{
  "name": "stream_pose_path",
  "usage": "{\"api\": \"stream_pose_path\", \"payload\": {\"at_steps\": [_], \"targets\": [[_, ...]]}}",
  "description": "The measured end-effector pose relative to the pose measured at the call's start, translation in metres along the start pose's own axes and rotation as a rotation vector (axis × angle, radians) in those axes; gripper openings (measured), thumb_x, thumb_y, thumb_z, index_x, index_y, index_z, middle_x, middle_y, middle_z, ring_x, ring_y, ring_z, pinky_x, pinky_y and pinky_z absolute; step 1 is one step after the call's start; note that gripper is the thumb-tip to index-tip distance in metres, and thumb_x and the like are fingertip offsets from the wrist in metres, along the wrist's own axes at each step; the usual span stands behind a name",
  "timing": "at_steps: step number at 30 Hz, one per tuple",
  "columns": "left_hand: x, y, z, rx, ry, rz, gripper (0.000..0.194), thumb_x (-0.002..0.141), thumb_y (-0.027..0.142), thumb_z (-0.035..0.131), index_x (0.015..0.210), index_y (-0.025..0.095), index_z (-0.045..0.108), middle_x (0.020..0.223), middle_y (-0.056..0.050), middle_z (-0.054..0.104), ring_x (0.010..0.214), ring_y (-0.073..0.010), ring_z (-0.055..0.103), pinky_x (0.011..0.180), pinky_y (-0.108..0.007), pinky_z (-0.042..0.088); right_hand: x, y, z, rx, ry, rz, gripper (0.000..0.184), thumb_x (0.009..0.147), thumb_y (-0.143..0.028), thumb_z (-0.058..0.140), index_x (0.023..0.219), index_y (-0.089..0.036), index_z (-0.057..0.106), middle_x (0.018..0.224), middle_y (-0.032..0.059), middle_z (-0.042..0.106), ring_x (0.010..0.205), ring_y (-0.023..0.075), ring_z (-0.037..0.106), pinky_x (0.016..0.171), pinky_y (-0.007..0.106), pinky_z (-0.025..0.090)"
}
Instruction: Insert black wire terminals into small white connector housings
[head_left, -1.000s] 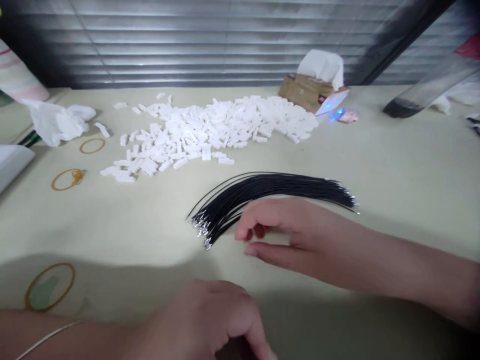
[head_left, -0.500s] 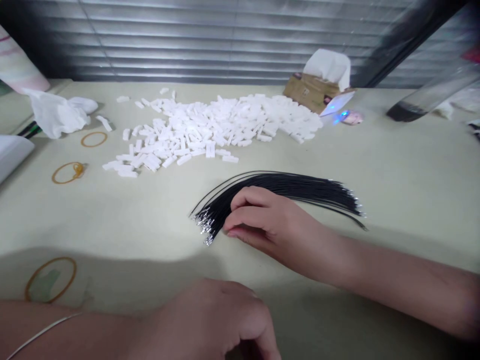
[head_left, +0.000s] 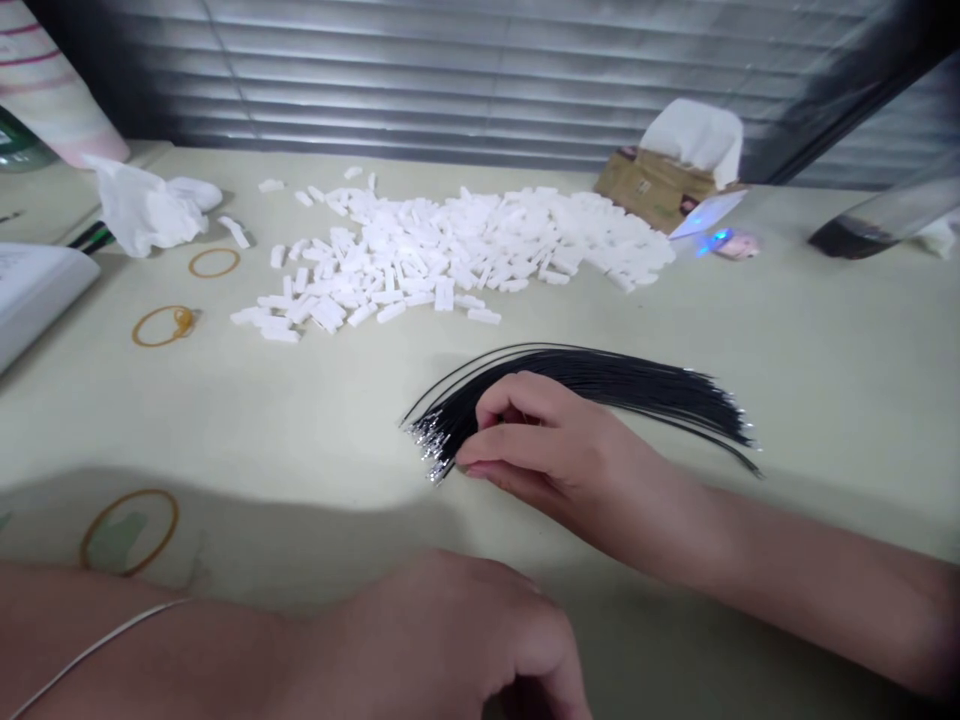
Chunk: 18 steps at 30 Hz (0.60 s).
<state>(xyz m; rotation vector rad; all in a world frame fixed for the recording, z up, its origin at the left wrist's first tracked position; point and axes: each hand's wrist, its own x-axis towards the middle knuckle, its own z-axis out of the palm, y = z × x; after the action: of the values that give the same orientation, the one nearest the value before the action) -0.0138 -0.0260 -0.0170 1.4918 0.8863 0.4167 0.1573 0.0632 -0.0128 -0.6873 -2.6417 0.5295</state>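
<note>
So the wires (head_left: 637,378) were lying on the table (head_left: 315,410) right in front of the person, a black bunch bowed in a shallow arc with shiny metal tips at both ends. One strand on the near side sat a bit away from the rest toward the right end. The right hand (head_left: 544,440) was over the near side of the bunch, thumb and forefinger pinched on its edge close to the left tips. Can't tell how many strands were in that pinch, the fingers kinda hid it.

The left hand (head_left: 495,630) was down at the bottom edge, well apart from the right one, curled over with its fingertips hidden or cut off. So no idea whether it was gripping anything, can't tell. There was a thin pale bracelet (head_left: 105,637) on that arm.

Behind the wires was a big messy heap of white pieces (head_left: 480,240), a few strays scattered at its left. The tissue box (head_left: 645,188) stood just past the heap's right end, next to a little pink gadget (head_left: 739,247) with a blue glow. Farther right, a bottle (head_left: 855,237) with dark stuff in the bottom. Over on the left, some rubber bands (head_left: 182,321) and a crumpled tissue (head_left: 146,212).
</note>
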Motion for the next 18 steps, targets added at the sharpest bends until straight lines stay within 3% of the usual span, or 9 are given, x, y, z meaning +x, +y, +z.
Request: {"api": "stream_pose_path", "payload": {"at_steps": [4,7,9,12,15,17,18], "targets": [[0.010,0.004,-0.001,-0.132,-0.074,0.028,0.024,0.056,-0.002,0.078,0.064,0.020,0.073,0.055,0.008,0.056,0.051,-0.0056,0.047,0.052,-0.012,0.034,0.001,0.000,0.000,0.007,-0.005,-0.008,0.019,0.091,-0.016,0.051,0.086,-0.017,0.069,0.087,0.0055,0.057,0.081,0.0116,0.051,0.069,0.022,0.043],[0.007,0.010,-0.001,-0.237,0.052,-0.148,0.016,0.063,0.007,0.077,0.069,0.022,0.075,0.067,0.004,0.065,0.061,-0.0090,0.055,0.058,-0.014,0.038,0.001,-0.001,0.001,-0.065,-0.074,-0.039,0.017,0.090,-0.010,0.049,0.085,-0.015,0.065,0.092,0.0071,0.058,0.084,0.0145,0.051,0.074,0.027,0.045],[0.005,0.015,0.000,-0.415,0.073,-0.291,0.008,0.065,0.014,0.076,0.067,0.020,0.071,0.068,0.003,0.067,0.061,-0.0097,0.057,0.055,-0.015,0.039,0.000,-0.002,0.002,-0.205,-0.108,-0.105,0.017,0.089,-0.007,0.046,0.084,-0.011,0.061,0.094,0.0108,0.059,0.087,0.0191,0.052,0.077,0.035,0.047],[0.008,0.017,0.002,-0.701,0.054,-0.447,0.020,0.057,0.016,0.080,0.064,0.017,0.061,0.060,0.004,0.064,0.052,-0.0066,0.054,0.049,-0.014,0.035,-0.006,-0.004,-0.002,-0.334,-0.056,-0.167,0.017,0.089,-0.006,0.041,0.085,-0.009,0.057,0.096,0.0149,0.061,0.092,0.0243,0.055,0.079,0.041,0.048],[0.015,0.015,0.000,-0.924,0.111,-0.386,0.026,0.060,0.016,0.081,0.067,0.016,0.056,0.061,0.004,0.068,0.054,-0.0055,0.060,0.053,-0.013,0.041,-0.017,-0.014,-0.021,-0.240,0.074,0.036,0.015,0.092,-0.010,0.038,0.089,-0.017,0.051,0.089,0.0060,0.064,0.080,0.0154,0.059,0.067,0.026,0.049],[0.018,0.012,-0.002,-1.022,0.142,-0.291,0.025,0.064,0.016,0.082,0.068,0.015,0.057,0.063,0.003,0.070,0.057,-0.0063,0.064,0.058,-0.014,0.047,-0.026,-0.028,-0.038,-0.175,0.123,0.261,0.013,0.094,-0.019,0.039,0.084,-0.023,0.046,0.062,-0.0048,0.055,0.049,0.0091,0.047,0.044,0.020,0.036],[0.019,0.010,-0.003,-1.040,0.153,-0.263,0.024,0.065,0.016,0.082,0.069,0.014,0.059,0.064,0.002,0.071,0.058,-0.0067,0.065,0.059,-0.015,0.049,-0.031,-0.036,-0.045,-0.143,0.092,0.321,0.015,0.096,-0.024,0.039,0.081,-0.024,0.045,0.056,-0.0064,0.050,0.043,0.0086,0.041,0.040,0.021,0.031]]}}
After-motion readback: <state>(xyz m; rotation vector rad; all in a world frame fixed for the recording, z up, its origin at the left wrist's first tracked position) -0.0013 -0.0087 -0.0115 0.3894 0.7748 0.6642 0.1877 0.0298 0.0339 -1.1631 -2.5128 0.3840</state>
